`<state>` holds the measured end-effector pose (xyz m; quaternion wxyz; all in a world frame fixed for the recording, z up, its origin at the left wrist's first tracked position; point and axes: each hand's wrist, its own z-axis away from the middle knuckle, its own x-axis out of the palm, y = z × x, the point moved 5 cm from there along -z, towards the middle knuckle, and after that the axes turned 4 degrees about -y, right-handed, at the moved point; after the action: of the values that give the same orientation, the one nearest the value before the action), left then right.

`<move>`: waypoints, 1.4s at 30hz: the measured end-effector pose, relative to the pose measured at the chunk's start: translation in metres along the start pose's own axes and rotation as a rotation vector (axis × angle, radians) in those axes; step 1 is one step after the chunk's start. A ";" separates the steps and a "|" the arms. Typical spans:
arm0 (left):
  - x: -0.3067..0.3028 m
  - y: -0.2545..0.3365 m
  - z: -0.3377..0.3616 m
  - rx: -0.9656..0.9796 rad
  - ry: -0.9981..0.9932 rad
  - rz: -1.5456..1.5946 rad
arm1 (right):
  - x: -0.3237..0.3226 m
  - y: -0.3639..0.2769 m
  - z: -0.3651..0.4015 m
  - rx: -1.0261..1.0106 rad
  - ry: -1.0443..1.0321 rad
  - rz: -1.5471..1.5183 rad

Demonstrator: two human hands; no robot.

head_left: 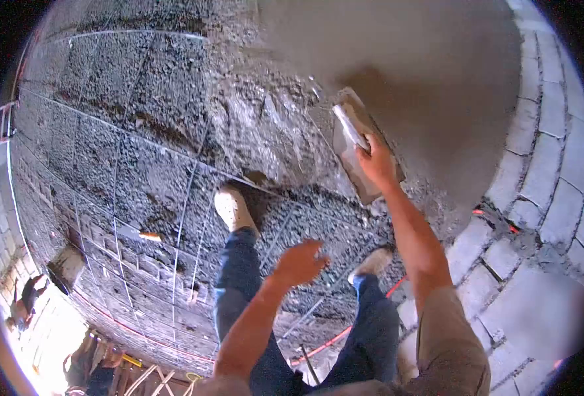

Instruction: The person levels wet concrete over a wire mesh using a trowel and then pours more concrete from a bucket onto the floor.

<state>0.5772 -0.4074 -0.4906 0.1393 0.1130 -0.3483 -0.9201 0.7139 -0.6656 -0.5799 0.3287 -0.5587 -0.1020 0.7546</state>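
My right hand (pixel 376 164) is closed around the pale handle of a flat rectangular hand float (pixel 370 190). The float lies against wet concrete, where the smooth grey area (pixel 450 53) meets a rougher wet patch (pixel 259 119). My left hand (pixel 298 264) hangs over the gravel (pixel 153 171) between my legs, holding nothing, its fingers loosely bent and the thumb apart. My two feet, in light footwear, stand among thin reinforcing bars (pixel 185 201) that cross the gravel.
A small tool with an orange handle (pixel 150 236) lies on the gravel at left. A concrete block wall (pixel 539 165) runs along the right. Red tubing (pixel 335 340) curves behind my feet. People (pixel 25 303) are at lower left. A blur covers the lower right.
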 end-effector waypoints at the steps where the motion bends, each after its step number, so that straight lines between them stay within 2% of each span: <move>1: 0.007 0.011 -0.008 0.095 0.007 0.033 | 0.005 0.001 -0.014 -0.004 0.011 -0.017; 2: 0.010 0.014 -0.018 0.183 0.012 0.060 | 0.011 -0.010 -0.030 -0.107 0.086 -0.041; 3: 0.009 0.017 -0.023 0.146 -0.054 0.054 | 0.018 -0.017 -0.031 -0.175 0.158 -0.057; 4: 0.019 0.009 -0.027 0.109 -0.110 0.035 | 0.028 -0.026 -0.045 -0.140 0.072 -0.121; 6: 0.022 -0.007 -0.029 0.076 -0.194 0.027 | 0.048 -0.038 -0.074 -0.280 0.164 -0.029; 7: 0.016 -0.010 -0.023 0.100 -0.222 -0.075 | 0.057 -0.048 -0.081 -0.261 0.133 -0.038; 9: -0.005 -0.017 -0.032 0.143 -0.232 -0.186 | 0.067 -0.064 -0.115 -0.115 -0.118 -0.103; 10: -0.018 -0.018 -0.035 0.152 -0.102 -0.093 | 0.074 -0.063 -0.119 -0.108 -0.128 -0.093; 11: -0.030 -0.019 -0.035 0.158 0.034 -0.003 | 0.080 -0.067 -0.123 -0.183 -0.119 -0.008; 13: -0.040 -0.014 -0.041 0.161 0.056 -0.008 | 0.085 -0.080 -0.132 -0.273 -0.097 0.084; 15: -0.041 -0.005 -0.049 0.140 -0.058 0.025 | 0.097 -0.085 -0.131 -0.316 -0.146 0.078; 17: -0.043 0.003 -0.049 0.134 -0.081 0.031 | 0.109 -0.092 -0.139 -0.336 -0.145 0.059; 19: -0.041 0.001 -0.048 0.115 -0.118 0.028 | 0.112 -0.099 -0.158 -0.184 -0.248 0.094; 20: -0.042 -0.001 -0.046 0.160 -0.033 0.058 | 0.105 -0.108 -0.168 -0.367 -0.079 0.105; 22: -0.038 -0.007 -0.047 0.126 -0.054 0.044 | 0.098 -0.103 -0.194 -0.282 -0.068 0.208; 23: -0.038 -0.009 -0.048 0.100 -0.064 0.031 | 0.089 -0.097 -0.208 -0.314 0.016 0.238; 24: -0.043 -0.007 -0.046 0.092 -0.042 0.025 | 0.078 -0.090 -0.220 -0.281 0.064 0.226; 25: -0.043 -0.007 -0.047 0.094 -0.053 0.034 | 0.063 -0.083 -0.225 -0.154 0.077 0.151; 26: -0.044 -0.010 -0.048 0.075 -0.062 0.041 | 0.046 -0.078 -0.224 -0.166 0.198 0.150; 27: -0.042 -0.012 -0.048 0.060 -0.068 0.048 | 0.027 -0.069 -0.221 -0.183 0.322 0.151; 28: -0.040 -0.017 -0.047 0.116 0.011 0.053 | 0.013 -0.061 -0.212 -0.184 0.320 0.164; 30: -0.044 -0.022 -0.043 0.098 0.037 0.062 | -0.020 -0.052 -0.181 -0.209 0.383 0.081; 33: -0.076 -0.023 -0.037 0.074 0.073 0.052 | -0.049 -0.046 -0.119 0.033 0.182 -0.168; 36: -0.127 -0.021 -0.015 0.215 0.281 0.138 | -0.067 -0.044 -0.056 0.244 0.063 -0.221; 37: -0.147 -0.013 0.001 0.241 0.269 0.127 | -0.073 -0.045 -0.033 0.272 0.103 -0.179; 39: -0.183 -0.018 0.039 -0.061 0.166 0.454 | -0.080 -0.054 0.000 0.301 0.173 -0.141; 40: -0.186 -0.031 0.052 0.059 0.283 0.327 | -0.074 -0.057 0.014 0.362 0.172 -0.268; 42: -0.196 -0.048 0.088 0.032 0.296 0.347 | -0.063 -0.064 0.040 0.421 0.182 -0.409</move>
<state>0.7250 -0.2535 -0.4364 0.3434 0.1871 -0.3528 -0.8501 0.7122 -0.6468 -0.4833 0.5903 -0.5113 -0.0239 0.6242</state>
